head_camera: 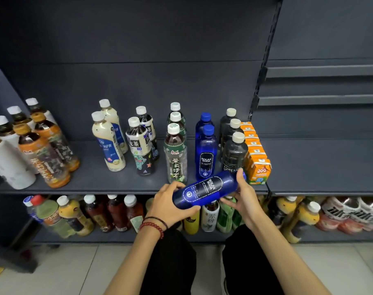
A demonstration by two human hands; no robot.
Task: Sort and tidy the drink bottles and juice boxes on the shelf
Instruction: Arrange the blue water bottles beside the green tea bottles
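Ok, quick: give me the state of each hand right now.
Left hand: grips the base end of the tilted blue plastic Bolsa Soda bottle.
Right hand: holds the same bottle at its cap end.

Glossy, see-through blue plastic marks the blue soda bottle (206, 191), its dark label smooth and faintly shiny. The shelf (117, 182) looks like matt, dark grey painted metal, as does the back panel (181, 71). The juice boxes (258, 171) are orange printed carton with a light sheen. The smoky bottles (234, 154) are clear, dark-tinted plastic under matt off-white caps. A bracelet (152, 227) shows polished red beads, above black matt cloth trousers (170, 262) and smooth pale floor tiles (74, 269).
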